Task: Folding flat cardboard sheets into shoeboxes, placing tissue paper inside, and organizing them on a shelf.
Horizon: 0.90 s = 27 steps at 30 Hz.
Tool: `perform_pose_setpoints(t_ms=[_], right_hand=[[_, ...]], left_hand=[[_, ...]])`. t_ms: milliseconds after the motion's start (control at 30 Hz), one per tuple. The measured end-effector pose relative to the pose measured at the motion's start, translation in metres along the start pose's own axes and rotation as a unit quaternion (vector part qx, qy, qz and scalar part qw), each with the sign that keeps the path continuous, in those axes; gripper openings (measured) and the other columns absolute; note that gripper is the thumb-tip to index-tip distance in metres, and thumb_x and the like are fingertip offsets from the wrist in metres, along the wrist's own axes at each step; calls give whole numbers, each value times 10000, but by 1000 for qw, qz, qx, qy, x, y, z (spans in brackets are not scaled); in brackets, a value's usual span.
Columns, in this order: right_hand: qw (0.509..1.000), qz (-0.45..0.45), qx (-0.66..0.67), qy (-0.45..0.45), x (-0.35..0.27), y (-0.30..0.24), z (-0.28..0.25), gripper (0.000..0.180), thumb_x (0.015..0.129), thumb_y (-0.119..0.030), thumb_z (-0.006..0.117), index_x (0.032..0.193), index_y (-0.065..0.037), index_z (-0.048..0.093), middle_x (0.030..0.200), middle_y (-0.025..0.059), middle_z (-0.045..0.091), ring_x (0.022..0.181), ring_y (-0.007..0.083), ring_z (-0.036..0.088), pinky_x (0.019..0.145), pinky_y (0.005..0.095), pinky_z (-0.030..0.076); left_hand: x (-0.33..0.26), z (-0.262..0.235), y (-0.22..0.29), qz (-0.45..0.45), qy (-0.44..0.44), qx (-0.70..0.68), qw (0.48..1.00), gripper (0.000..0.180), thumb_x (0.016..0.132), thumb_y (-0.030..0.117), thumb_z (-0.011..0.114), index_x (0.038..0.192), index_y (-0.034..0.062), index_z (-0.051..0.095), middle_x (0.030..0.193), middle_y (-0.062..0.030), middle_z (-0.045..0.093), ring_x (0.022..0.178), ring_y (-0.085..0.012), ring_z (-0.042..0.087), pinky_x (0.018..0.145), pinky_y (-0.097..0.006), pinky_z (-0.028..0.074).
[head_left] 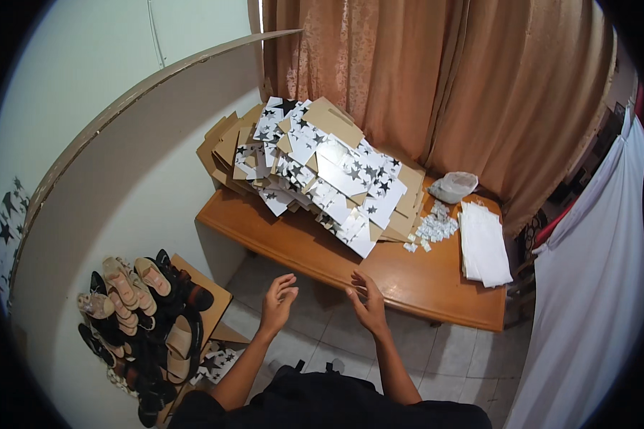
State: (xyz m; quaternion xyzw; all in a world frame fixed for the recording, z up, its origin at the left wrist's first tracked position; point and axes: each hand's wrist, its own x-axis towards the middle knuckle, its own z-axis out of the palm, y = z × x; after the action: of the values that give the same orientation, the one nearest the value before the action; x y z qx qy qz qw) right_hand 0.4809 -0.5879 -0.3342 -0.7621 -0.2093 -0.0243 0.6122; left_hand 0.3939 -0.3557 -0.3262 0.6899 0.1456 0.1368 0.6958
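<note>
Both arms reach forward from my dark clothing. My left hand hangs in the air short of the table's front edge, fingers slightly curled and apart, holding nothing. Level with it on the right, my right hand is also bare, its fingers spread near the edge. Beyond them stands a brown wooden table. A large heap of flattened cardboard boxes, white with black stars on one side and plain brown on the other, covers its left and middle. Neither hand touches the heap.
Right of the heap lie small white packets, a clear plastic bag and a stack of white sheets. Many shoes and sandals are piled at the left on a brown surface. A curved panel, brown curtains and white cloth surround the spot.
</note>
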Motion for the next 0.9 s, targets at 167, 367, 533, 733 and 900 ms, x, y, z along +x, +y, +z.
perform_pose_setpoints(t_ms=[167,367,533,733,900], right_hand=[[998,-33,-25,-44,37,14,-32,480,947,-105,691,1389,-15,528,1278,177,616,1149,266,642,971,370,536],[987,-91,-77,-106,103,40,-51,476,959,-177,691,1376,-14,527,1234,194,626,1120,302,645,939,402,535],[996,-32,-56,-62,165,75,-43,467,953,-170,701,1361,-16,533,1239,192,625,1112,299,649,931,407,545],[998,6,-62,-10,245,110,-13,479,960,-218,688,1361,-11,525,1253,189,628,1078,281,657,906,401,542],[993,40,-109,30,303,156,6,480,948,-217,685,1343,7,530,1239,201,609,1051,308,646,916,400,528]], left_hand=[[45,54,-9,4,-10,-30,999,428,975,134,654,1363,3,530,1300,-176,629,1132,-206,638,929,-312,527],[109,80,-25,25,-13,-16,999,412,967,133,659,1339,2,543,1276,-172,639,1093,-200,649,918,-313,530],[183,80,-36,28,-24,-8,999,391,981,99,630,1354,31,534,1297,-129,616,1091,-151,621,905,-274,523],[287,71,-43,38,-60,10,997,392,966,97,655,1334,20,543,1290,-136,619,1089,-162,628,916,-284,510],[372,60,-56,100,-33,100,989,380,917,103,704,1268,9,593,1194,-146,682,1060,-206,674,821,-314,553]])
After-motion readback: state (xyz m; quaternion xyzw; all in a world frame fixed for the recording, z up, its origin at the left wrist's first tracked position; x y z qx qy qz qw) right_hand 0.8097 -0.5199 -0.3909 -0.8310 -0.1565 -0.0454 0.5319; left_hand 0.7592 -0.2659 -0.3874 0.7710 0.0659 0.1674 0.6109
